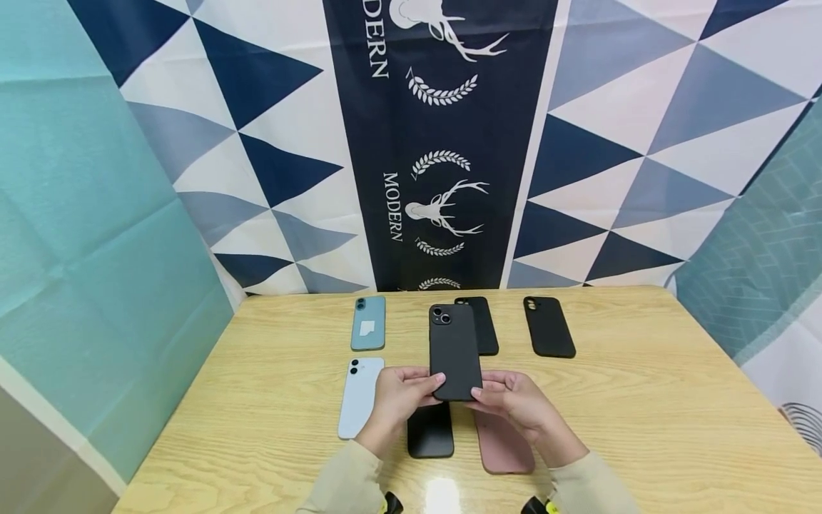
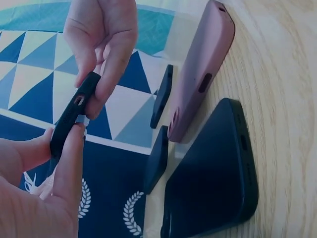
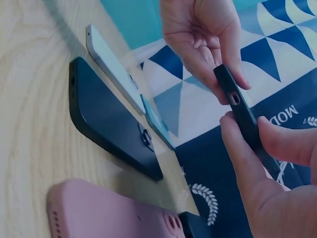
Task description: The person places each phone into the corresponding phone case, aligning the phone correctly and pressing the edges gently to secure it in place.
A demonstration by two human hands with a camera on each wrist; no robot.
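A black-cased phone (image 1: 457,353), its two camera lenses at the top left corner, is held up over the table. My left hand (image 1: 399,394) pinches its lower left corner, thumb on the back and fingers beneath. At the lower right corner my right hand (image 1: 514,401) pinches it the same way. Both wrist views show the phone's bottom edge (image 2: 79,100) with its port opening, between the two hands. Below the hands lie a black phone (image 1: 430,437) and a pink phone case (image 1: 506,446), each partly covered in the head view.
Left on the wooden table (image 1: 257,400) lie a pale phone (image 1: 357,403) and a blue phone (image 1: 369,318) with a white patch. Behind the held phone is a black case (image 1: 486,332), partly hidden; another black case (image 1: 550,328) lies right. A patterned curtain (image 1: 443,143) hangs behind.
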